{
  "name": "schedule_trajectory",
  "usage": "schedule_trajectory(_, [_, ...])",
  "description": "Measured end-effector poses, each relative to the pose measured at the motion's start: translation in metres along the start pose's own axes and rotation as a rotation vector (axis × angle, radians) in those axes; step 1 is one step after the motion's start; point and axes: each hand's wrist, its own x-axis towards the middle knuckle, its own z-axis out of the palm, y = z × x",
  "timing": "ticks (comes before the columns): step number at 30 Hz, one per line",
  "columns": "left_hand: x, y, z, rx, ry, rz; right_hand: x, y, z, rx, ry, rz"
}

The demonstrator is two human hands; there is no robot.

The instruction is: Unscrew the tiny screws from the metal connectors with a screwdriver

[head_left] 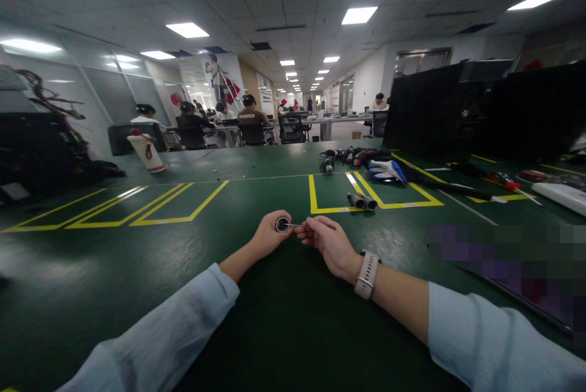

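My left hand (265, 237) is closed around a short round metal connector (282, 225), its dark open end turned toward me. In my right hand (333, 246), thumb and fingers pinch a thin metal rod-like tool (297, 225). The tool's tip reaches the connector's open end; whether it goes inside is too small to tell. Both hands are raised a little over the green table (247, 196). Beyond my right hand, two grey metal cylinders (361, 201) lie by a yellow tape line.
Farther back are a pile of dark connectors (350, 155) and blue-white gloves (387, 171). A white cup (147, 151) stands at the left. On the right lie a red-handled screwdriver (508, 181) and a white case (561, 196), near black monitors (425, 111). Several people sit in the background.
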Motion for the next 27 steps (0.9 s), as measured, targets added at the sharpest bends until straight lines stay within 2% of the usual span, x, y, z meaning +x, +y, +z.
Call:
schedule_trajectory(3, [0.0, 0.003, -0.001, 0.024, 0.022, -0.003, -0.001, 0.001, 0.002, -0.038, 0.024, -0.035])
schedule_trajectory(8, [-0.001, 0.006, -0.003, 0.101, -0.024, 0.033, 0.0, 0.002, 0.0, -0.072, -0.015, -0.022])
schedule_trajectory(17, [-0.001, 0.003, -0.001, -0.041, -0.031, 0.003, 0.005, 0.001, -0.008, 0.043, -0.024, 0.069])
schedule_trajectory(24, [-0.001, 0.01, -0.003, 0.026, -0.041, 0.004, 0.004, 0.005, -0.006, -0.016, -0.029, -0.029])
schedule_trajectory(27, [-0.001, 0.009, -0.002, 0.036, -0.07, 0.021, 0.003, 0.001, -0.004, -0.02, -0.047, 0.04])
